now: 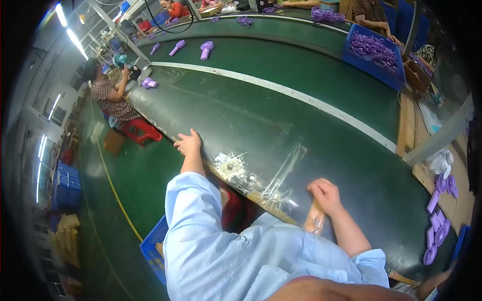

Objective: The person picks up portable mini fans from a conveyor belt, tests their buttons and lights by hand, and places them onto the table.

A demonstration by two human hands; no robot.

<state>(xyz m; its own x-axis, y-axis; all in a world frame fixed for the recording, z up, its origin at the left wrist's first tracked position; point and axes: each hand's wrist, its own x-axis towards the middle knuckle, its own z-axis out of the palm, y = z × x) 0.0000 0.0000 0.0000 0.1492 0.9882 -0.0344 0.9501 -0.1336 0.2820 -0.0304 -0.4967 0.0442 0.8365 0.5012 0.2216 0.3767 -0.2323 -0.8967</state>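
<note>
My left hand [189, 143] rests at the near edge of the dark green work surface [251, 115], fingers spread and nothing in them. To the right, my right hand [325, 194] lies on the same surface with its fingers curled under. Whatever it may hold is hidden beneath the palm. Beside its wrist is a tan strip of tape [315, 219] on the surface. Between the hands, scuffed tape and whitish residue [230, 166] cover the near edge. Several purple handheld fans [438, 232] lie at the right, apart from my right hand.
Beyond a white strip [281, 89] runs a green conveyor belt carrying purple fans [206, 49]. A blue crate [374, 55] of purple parts stands far right. A co-worker [111, 93] sits at the left near a red stool [140, 131]. A blue bin [155, 246] sits below the edge.
</note>
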